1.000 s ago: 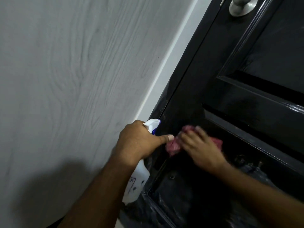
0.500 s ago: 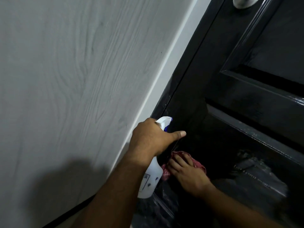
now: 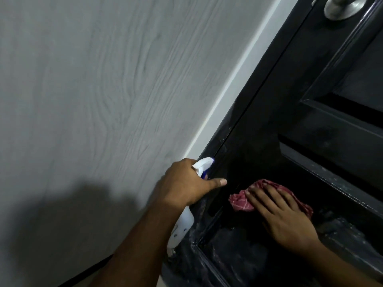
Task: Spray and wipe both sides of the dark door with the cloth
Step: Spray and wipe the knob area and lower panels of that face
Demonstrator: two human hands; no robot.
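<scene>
The risk I saw lay mostly with my left hand (image 3: 182, 183). It was clenched round the neck of the spray bottle (image 3: 182, 226), thumb stretched toward the door (image 3: 269, 121). The bottle hung hard against the door's left edge, nozzle up by the seam. If I swung that arm carelessly, I judged the bottle could knock the dark paint. It could also squirt onto the white trim (image 3: 238, 79) and the grey wall (image 3: 103, 100) beside it rather than onto the door.

The other hazard was the cloth (image 3: 241, 200). It was bunched, with only part of it under my hand, so a fast stroke across the raised moulding could roll it out from under my fingers and leave streaks. Pale specks showed along the ledges of the lower panel, so this face looked far from finished. The other side I could not see at all.

My right hand (image 3: 284, 216) lay flat, fingers straight and slightly spread, pressing the red checked cloth against the door just above the lower panel's upper left corner. It gripped nothing, only pushed. The knob (image 3: 342, 7) sat well above, near the door's left edge.
</scene>
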